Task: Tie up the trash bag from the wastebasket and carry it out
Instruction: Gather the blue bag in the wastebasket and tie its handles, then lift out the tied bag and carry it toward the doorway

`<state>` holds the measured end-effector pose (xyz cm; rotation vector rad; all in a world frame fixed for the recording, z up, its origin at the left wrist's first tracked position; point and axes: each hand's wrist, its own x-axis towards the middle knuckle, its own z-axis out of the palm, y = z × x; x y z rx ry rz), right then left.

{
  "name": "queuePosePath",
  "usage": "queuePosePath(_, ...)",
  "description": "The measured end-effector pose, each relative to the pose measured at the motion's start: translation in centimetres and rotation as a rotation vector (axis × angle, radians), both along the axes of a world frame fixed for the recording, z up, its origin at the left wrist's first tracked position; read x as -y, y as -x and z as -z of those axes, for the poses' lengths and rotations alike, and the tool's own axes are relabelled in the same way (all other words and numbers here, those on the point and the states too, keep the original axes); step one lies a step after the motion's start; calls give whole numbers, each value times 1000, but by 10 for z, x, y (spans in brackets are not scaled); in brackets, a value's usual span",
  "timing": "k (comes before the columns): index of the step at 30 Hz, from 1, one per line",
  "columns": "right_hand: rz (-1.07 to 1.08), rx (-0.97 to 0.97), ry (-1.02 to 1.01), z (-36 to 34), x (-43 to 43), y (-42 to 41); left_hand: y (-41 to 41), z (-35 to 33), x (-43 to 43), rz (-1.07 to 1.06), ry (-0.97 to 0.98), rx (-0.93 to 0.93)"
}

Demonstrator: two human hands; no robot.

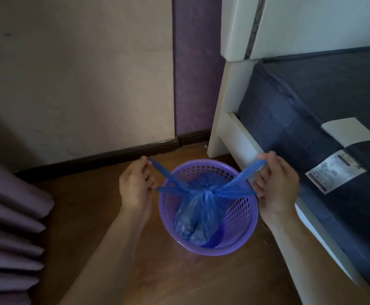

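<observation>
— What stands on the floor (91, 216)?

— A bed (333, 111) along its right edge, a curtain (8, 216) at the left, and a basket (241, 216) between them (purple, perforated).

— And the bag (198, 213)?

— Inside the basket, neck knotted, blue.

— The hands?

— Left hand (135, 183) is closed around one handle, right hand (276, 183) around the other, both pulled taut apart.
</observation>
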<state>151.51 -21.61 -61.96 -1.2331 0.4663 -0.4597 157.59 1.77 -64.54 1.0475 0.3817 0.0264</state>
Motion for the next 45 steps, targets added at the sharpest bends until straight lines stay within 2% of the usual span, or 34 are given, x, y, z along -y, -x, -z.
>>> queuePosePath(4, -135, -43, 456, -1, -30, -3, 14, -9, 21, 136, -269, 133)
queuePosePath(10, -206, -195, 718, 8, -49, -6, 33, -25, 43, 279, -450, 229)
queuePosePath(15, -85, -225, 598, -19, -42, -19, 30, -41, 58, 262, -436, 182)
queuePosePath(18, -62, -204, 552, -51, -42, -18, 25, -75, 71, 253, -411, 157)
queuePosePath(21, -45, -170, 619, -101, -46, -12, 25, -128, 73, 260, -443, 149)
queuePosePath(24, -37, -160, 782, -169, -44, -8, 29, -196, 72, 239, -434, 117)
queuePosePath(27, -76, -186, 937, -249, -48, 3, 35, -276, 70, 224, -447, 103)
queuePosePath(30, -79, -194, 980, -337, -48, 16, 46, -367, 67, 223, -469, 112)
queuePosePath(34, -84, -229, 929, -462, -42, 36, 63, -492, 56, 232, -482, 82)
queuePosePath(38, -70, -228, 792, -577, -43, 62, 91, -597, 46, 232, -501, 60)
queuePosePath(41, -41, -206, 701, -631, -51, 83, 115, -654, 39, 254, -507, 103)
queuePosePath(45, 16, -176, 631, -664, -66, 114, 144, -690, 34, 278, -519, 160)
